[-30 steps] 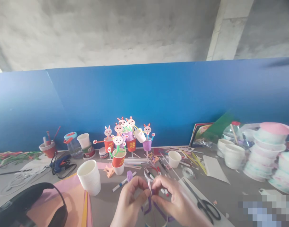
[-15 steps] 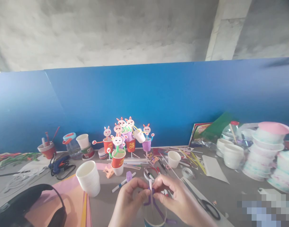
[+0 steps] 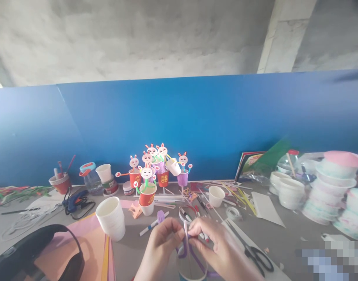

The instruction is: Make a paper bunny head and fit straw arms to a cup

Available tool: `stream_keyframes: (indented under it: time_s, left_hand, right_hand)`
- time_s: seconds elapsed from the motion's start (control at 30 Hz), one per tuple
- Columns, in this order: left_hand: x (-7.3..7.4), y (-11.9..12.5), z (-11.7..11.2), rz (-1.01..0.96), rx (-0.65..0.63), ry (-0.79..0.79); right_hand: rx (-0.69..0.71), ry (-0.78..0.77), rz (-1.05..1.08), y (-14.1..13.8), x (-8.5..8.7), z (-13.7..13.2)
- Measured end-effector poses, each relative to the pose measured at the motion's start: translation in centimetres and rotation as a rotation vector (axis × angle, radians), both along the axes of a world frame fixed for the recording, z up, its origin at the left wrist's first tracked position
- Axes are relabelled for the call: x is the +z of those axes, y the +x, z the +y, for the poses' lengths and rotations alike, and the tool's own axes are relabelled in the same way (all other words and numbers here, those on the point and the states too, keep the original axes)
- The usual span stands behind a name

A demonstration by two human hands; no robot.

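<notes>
Left hand: thumb and fingertips pinched together on the purple pipe cleaner; exact contact point covered by the fingers. Right hand: also pinching, thumb below and index finger above, on a purple stretch just right of the pale stick. My two hands face each other, fingertips close together, with the stick upright between them.

Pipe cleaner position: bent, one arm curving down under my left thumb, the other slanting down to the right, over the paper cup at the bottom edge of the view. Cannot tell whether the stick's lower end touches the cup's base.

Surroundings, beyond my hands: bunny-faced cup figures grouped near the blue panel; small white cup upright to their right, clear tape roll near it. Blue-ended marker lies just past my left hand, with a purple piece against it.

To my left: white cup stack, beside coloured sheets, partly overlain by a black headset. To my right: black-handled scissors lying flat.
</notes>
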State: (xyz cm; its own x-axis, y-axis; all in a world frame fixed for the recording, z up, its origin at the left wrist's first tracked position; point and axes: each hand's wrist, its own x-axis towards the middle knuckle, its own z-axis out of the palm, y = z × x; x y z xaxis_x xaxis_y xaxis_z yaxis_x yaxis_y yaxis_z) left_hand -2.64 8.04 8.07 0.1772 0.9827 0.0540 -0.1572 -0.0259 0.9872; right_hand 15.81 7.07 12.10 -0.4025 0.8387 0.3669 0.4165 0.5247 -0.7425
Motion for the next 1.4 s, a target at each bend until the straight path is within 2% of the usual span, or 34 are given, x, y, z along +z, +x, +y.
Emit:
stream_keyframes:
  time_s: [0.2,0.5,0.8,0.97,1.07,1.17,1.23,1.4]
  left_hand:
    - [0.7,0.1,0.2,0.049,-0.025,-0.034]
    - [2.8,0.2,-0.8,0.037,-0.045,-0.099]
    - [2.8,0.2,-0.8,0.012,-0.027,-0.134]
    - [2.5,0.2,-0.6,-0.059,-0.07,-0.138]
    - [2.3,0.3,-0.6,-0.054,-0.064,-0.144]
    - [2.2,0.3,-0.7,0.077,-0.043,-0.047]
    - [2.1,0.3,-0.8,0.139,-0.047,0.039]
    - [1.9,0.0,-1.2,0.254,-0.026,0.164]
  right_hand:
    - [0.042,0.107,-0.091,0.2,-0.3,0.0]
    - [0.1,0.168,-0.205,0.1,0.4,-0.1]
    - [0.131,0.21,-0.236,0.2,0.6,-0.1]
    - [0.138,0.239,-0.252,0.1,0.6,-0.2]
    - [0.102,0.137,-0.193,0.3,0.4,0.0]
    - [0.043,-0.091,-0.044,0.6,0.0,0.4]
    - [0.054,-0.214,0.062,0.8,0.0,0.7]
    - [0.083,-0.284,0.208,0.8,0.0,0.9]
